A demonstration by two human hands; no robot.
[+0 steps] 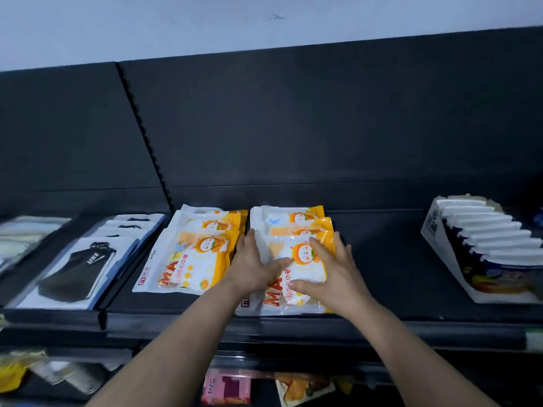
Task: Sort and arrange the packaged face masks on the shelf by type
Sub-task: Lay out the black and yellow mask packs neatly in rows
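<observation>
Two overlapping rows of orange-and-white mask packs lie on the black shelf [382, 259]. The left row [194, 257] lies untouched. My left hand [252, 265] rests flat on the left edge of the front pack of the right row [296, 271], fingers spread. My right hand [332, 268] lies flat on that pack's right side, thumb across its lower part. Both palms press on the pack without closing around it. Further left, a row of black cloth masks in clear-and-white packs [73, 268] lies on the neighbouring shelf section.
A white display box of blue-and-white packs [482, 248] stands at the right of the shelf. Pale packs [20, 236] lie at the far left. Bare shelf lies between the orange packs and the box. A lower shelf holds pink and orange packages [226, 389].
</observation>
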